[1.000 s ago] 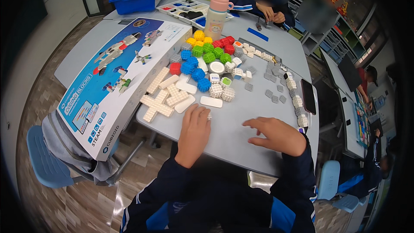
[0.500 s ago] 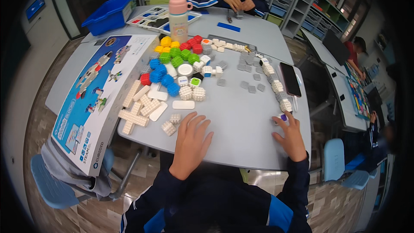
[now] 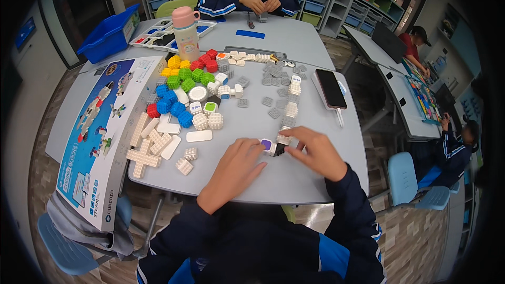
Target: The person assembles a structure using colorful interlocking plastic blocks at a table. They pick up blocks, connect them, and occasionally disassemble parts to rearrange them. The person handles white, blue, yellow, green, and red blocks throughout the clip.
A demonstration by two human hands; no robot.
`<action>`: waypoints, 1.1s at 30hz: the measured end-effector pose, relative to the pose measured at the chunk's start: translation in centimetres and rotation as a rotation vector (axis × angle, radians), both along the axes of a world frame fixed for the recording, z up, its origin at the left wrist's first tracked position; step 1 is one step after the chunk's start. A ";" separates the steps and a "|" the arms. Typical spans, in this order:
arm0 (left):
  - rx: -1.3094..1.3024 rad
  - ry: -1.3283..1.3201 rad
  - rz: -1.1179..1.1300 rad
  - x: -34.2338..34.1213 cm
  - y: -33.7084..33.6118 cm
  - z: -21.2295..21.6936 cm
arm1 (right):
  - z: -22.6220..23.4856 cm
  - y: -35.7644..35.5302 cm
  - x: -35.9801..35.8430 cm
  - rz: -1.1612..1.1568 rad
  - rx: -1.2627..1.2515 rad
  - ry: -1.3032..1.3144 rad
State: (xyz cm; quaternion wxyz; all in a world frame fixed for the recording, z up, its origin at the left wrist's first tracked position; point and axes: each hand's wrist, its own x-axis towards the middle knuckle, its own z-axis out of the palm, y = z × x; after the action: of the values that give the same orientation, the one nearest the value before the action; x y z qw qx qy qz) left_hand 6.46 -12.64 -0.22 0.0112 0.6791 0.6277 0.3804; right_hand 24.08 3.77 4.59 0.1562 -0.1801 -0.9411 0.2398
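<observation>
My left hand has its fingertips against the purple-faced block, right of centre toward the near edge of the surface. My right hand has its index finger over the near end of the chain of white and grey blocks, thumb alongside. Whether the fingers of either hand grip or merely touch, I cannot tell. The chain runs from there toward the far edge. A black piece sits beside the block; its seating is not visible.

Risks noted: uneven pressure between my hands could part the chain at a joint. Swinging it left could scatter the loose grey tiles; swinging it right could knock the phone near the right edge.
</observation>
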 end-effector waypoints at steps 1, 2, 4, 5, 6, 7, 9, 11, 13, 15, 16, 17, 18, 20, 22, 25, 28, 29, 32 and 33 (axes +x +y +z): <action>-0.002 0.030 -0.035 -0.3 0.9 0.3 | 0.4 1.4 -0.4 -0.011 -0.023 0.013; -0.008 0.015 -0.055 -0.6 2.2 0.6 | 0.6 3.0 -1.2 -0.134 -0.036 -0.017; 0.025 -0.012 -0.103 -1.4 5.4 1.0 | 0.4 5.9 -3.2 -0.304 -0.054 0.018; -0.081 -0.128 -0.123 -2.0 7.4 1.1 | -0.2 6.8 -4.2 -0.350 -0.077 -0.016; -0.150 -0.245 -0.150 -2.7 9.3 1.1 | -1.1 7.4 -5.3 -0.367 -0.106 -0.020; -0.221 -0.361 -0.174 -3.1 10.8 0.8 | -1.8 8.0 -6.0 -0.382 -0.134 -0.023; -0.291 -0.493 -0.179 -3.6 12.7 -0.5 | -3.1 8.4 -6.7 -0.425 -0.130 -0.079; -0.254 -0.602 -0.173 -4.0 13.6 -1.9 | -3.9 8.6 -6.8 -0.436 -0.196 -0.068; -0.140 -0.686 -0.147 -3.7 13.5 -3.2 | -3.9 8.7 -6.2 -0.424 -0.317 0.011; -0.027 -0.803 -0.139 -3.8 13.4 -3.7 | -3.6 8.1 -5.7 -0.429 -0.315 0.092; 0.011 -0.899 -0.135 -3.8 13.4 -3.6 | -3.4 7.6 -5.6 -0.456 -0.321 0.108; 0.025 -1.000 -0.104 -4.0 13.4 -3.5 | -3.2 6.9 -5.6 -0.394 -0.346 0.182; 0.014 -1.115 -0.122 -4.0 13.4 -3.2 | -3.0 6.1 -5.7 -0.353 -0.377 0.230; -0.036 -1.348 -0.148 -4.1 13.2 -2.8 | -2.8 4.3 -6.0 -0.244 -0.428 0.296; -0.100 -1.309 -0.189 -4.4 12.9 -2.3 | -2.7 3.2 -6.0 -0.172 -0.497 0.207; -0.194 -1.303 -0.259 -4.3 12.2 -1.8 | -2.7 3.3 -6.0 -0.186 -0.437 0.284; -0.388 -1.365 -0.366 -3.1 11.8 -1.6 | -2.8 5.5 -5.9 -0.304 -0.446 0.405; -0.431 -1.395 -0.375 -2.6 11.7 -1.6 | -3.1 6.1 -5.8 -0.276 -0.562 0.372; -0.517 -1.465 -0.451 -1.6 11.6 -1.6 | -4.1 7.5 -5.7 -0.179 -0.777 0.265; -0.526 -1.467 -0.473 -1.7 11.5 -1.6 | -4.5 7.7 -5.7 -0.186 -0.813 0.214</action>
State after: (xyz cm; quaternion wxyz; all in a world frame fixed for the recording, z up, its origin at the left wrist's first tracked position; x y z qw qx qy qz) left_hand 4.78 -1.13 -1.83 0.6587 0.3468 0.3693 0.5563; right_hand 18.34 11.48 0.10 0.1903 -0.2852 -0.7283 0.5933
